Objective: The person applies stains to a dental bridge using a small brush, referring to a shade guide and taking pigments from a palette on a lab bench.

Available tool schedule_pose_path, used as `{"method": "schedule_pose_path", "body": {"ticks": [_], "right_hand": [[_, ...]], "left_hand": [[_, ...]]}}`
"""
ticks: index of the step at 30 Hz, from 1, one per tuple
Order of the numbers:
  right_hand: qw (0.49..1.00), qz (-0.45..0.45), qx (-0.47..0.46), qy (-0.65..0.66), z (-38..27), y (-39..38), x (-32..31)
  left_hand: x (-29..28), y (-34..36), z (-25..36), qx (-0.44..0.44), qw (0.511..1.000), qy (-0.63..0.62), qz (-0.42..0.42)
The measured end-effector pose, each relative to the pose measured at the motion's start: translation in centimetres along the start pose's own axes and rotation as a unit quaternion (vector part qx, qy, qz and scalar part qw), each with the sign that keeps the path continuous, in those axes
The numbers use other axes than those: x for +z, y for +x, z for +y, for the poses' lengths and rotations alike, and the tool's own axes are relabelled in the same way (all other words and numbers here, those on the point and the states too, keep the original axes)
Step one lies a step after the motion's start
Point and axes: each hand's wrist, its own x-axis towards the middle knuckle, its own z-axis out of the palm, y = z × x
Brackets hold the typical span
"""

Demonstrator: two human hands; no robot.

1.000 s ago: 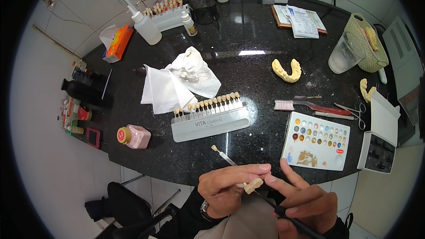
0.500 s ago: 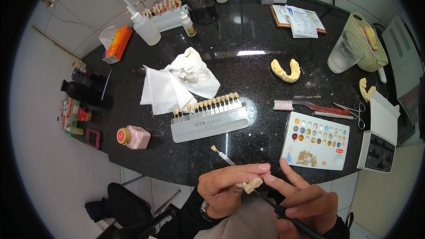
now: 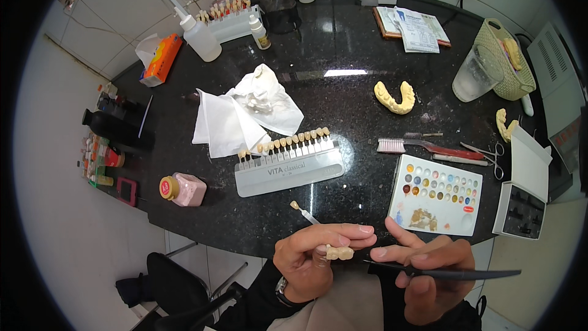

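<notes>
My left hand (image 3: 312, 254) is closed, pinching a small cream dental bridge (image 3: 339, 252) of joined tooth crowns. My right hand (image 3: 429, 270) grips a thin black-handled brush (image 3: 471, 274) that lies nearly level, its fine tip just right of the bridge and apart from it. Past my left fingers, a single tooth shade tab (image 3: 296, 206) rests on the black table. Farther off stands a grey shade guide (image 3: 288, 171) with a row of tooth tabs. Beyond my right fingers lies a white paint palette (image 3: 450, 211) with coloured wells and a brown smear.
Crumpled white tissues (image 3: 233, 122) lie behind the shade guide. A pink-filled jar (image 3: 188, 190) stands left. A plaster dental arch (image 3: 397, 103), a red-handled toothbrush (image 3: 422, 145), scissor-like forceps (image 3: 495, 158) and an open box (image 3: 520, 208) occupy the right. A clear cup (image 3: 474, 76) stands behind.
My right hand has turned the brush from steeply slanted to nearly level, its tip now away from the bridge. In my left hand the bridge has tilted level and shifted slightly left.
</notes>
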Motion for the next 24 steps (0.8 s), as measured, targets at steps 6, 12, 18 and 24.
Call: {"method": "schedule_pose_path", "body": {"ticks": [6,12,18,24], "right_hand": [[0.995,-0.015,-0.086,-0.04,1.4,1.1,0.1],[0.989,-0.121,-0.021,-0.083,-0.6,1.8,-0.9],[0.992,-0.111,-0.036,-0.038,0.1,1.8,-1.5],[0.985,-0.101,-0.103,-0.09,2.7,1.6,-1.3]], "left_hand": [[-0.6,0.2,0.3,-0.011,0.997,-0.013,-0.077],[-1.5,-0.1,-0.2,-0.014,0.989,0.046,-0.139],[-1.4,0.5,0.0,-0.046,0.986,0.015,-0.162],[0.0,1.4,1.1,-0.195,0.979,-0.027,-0.042]]}}
